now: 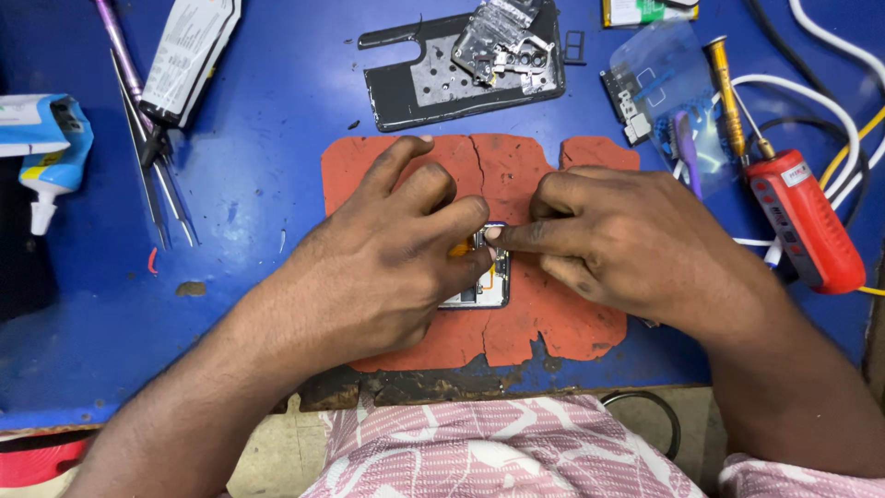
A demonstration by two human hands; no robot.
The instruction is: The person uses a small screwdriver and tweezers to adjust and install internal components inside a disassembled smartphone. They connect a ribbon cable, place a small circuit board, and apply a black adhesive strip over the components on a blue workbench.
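Opened phone [487, 277] on cracked orange mat [572, 318], both hands' fingers [461, 221] pressed together over it.

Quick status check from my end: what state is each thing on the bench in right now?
Opened phone: back off, insides exposed, lying flat on the mat.
Left hand: fingertips pressed on the phone.
Right hand: fingertips meeting the left over the phone.
Orange mat: cracked, edges torn.
Back cover: detached, inner side up, loose parts piled on it.
Red tool: lying down, not held.
Tweezers: lying unused.
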